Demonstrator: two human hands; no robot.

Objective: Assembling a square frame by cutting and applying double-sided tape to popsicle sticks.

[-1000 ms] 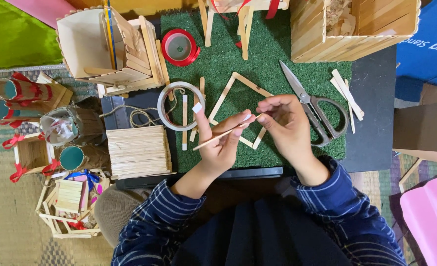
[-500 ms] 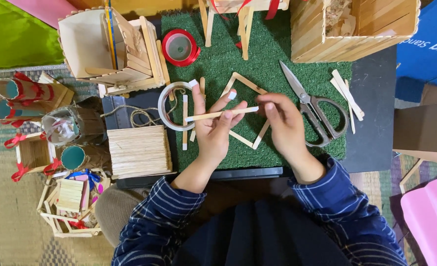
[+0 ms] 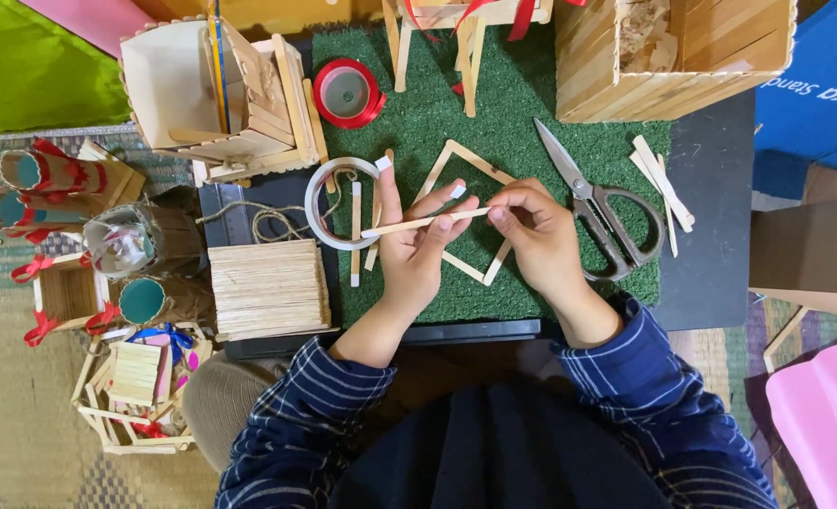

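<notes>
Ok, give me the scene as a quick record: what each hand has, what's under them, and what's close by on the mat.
left hand: pinches the left part of a craft stick
right hand: fingers grip the stick's right end
stick: held roughly level above the mat
under hands: square stick frame lying on green turf mat
right of hands: scissors, loose sticks
left of hands: tape ring, stack of sticks
</notes>
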